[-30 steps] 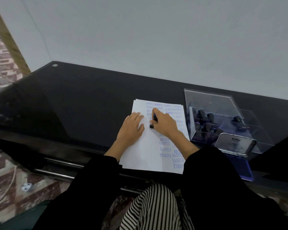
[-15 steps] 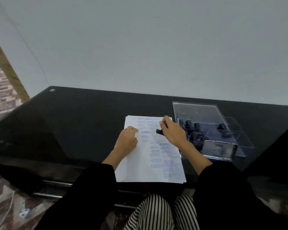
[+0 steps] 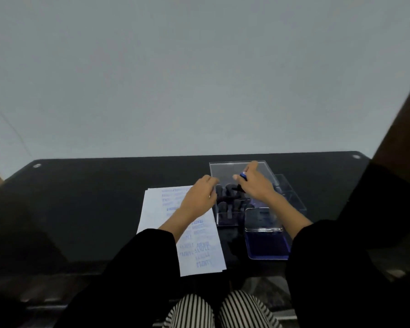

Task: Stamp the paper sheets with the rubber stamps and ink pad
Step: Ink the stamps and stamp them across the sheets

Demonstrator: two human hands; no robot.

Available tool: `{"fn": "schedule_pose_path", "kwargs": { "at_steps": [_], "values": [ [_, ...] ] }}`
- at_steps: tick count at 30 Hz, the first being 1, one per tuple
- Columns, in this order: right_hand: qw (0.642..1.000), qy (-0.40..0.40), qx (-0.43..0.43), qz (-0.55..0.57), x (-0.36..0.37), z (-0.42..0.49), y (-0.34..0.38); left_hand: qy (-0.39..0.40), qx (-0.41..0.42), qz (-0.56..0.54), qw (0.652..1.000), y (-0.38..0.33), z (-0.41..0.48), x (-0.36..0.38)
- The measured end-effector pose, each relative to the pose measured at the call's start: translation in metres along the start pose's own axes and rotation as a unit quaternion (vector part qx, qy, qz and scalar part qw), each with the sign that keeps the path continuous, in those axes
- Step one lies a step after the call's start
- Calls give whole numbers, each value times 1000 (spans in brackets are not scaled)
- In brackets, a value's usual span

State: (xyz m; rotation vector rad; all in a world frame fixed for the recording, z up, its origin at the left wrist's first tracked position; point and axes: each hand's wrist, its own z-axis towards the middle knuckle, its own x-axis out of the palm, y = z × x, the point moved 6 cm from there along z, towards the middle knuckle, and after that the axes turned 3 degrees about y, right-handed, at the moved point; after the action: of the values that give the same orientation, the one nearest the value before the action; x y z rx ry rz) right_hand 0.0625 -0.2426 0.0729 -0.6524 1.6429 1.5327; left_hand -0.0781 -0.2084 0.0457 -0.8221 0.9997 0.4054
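Top sheet of the paper sheets (image 3: 156, 214) is already well covered w/ blue prints: rows down its right half and along its far edge, left half mostly bare. So stamping is well underway on this sheet. The stack sits mid-table, running from the front edge toward the middle of the table (image 3: 81, 209).

Right hand (image 3: 257, 187) is over the clear box (image 3: 225, 169), right of the paper toward the far edge. It pinches a stamp (image 3: 243, 176) btwn thumb and fingers, blue inked face up. Probably putting it back or swapping it for another. The other stamps (image 3: 230, 192) stand in the box's near-left part. Ink pad (image 3: 268, 247) lies open by the front edge, just right of the paper, lid (image 3: 263, 220) tipped up.

Left to do, I'd guess: more prints on the bare half, plus any sheets underneath.

Left hand (image 3: 199, 197) is at the paper's far right corner by the box wall, fingertips turned away. Can't tell if it grips anything. Hard to make out:
- no. of sheets in the stack
- most print wording (only "SAMPLE" reads)
- the box's right compartments
- the held stamp's text
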Motion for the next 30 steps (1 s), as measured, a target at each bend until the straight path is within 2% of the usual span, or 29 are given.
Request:
{"fn": "schedule_pose_path", "kwargs": {
  "at_steps": [6, 12, 19, 30],
  "values": [
    [998, -51, 24, -7, -37, -4, -33, 24, 29, -17, 999, -38, 24, 24],
    [998, -53, 34, 3, -33, -26, -66, 90, 72, -9, 993, -68, 13, 61],
    [998, -62, 21, -4, -41, -32, -78, 104, 52, 9, 993, -86, 11, 69],
    [993, -109, 43, -26, -51, 13, -104, 159, -3, 85, 984, -70, 55, 102]
  ]
}}
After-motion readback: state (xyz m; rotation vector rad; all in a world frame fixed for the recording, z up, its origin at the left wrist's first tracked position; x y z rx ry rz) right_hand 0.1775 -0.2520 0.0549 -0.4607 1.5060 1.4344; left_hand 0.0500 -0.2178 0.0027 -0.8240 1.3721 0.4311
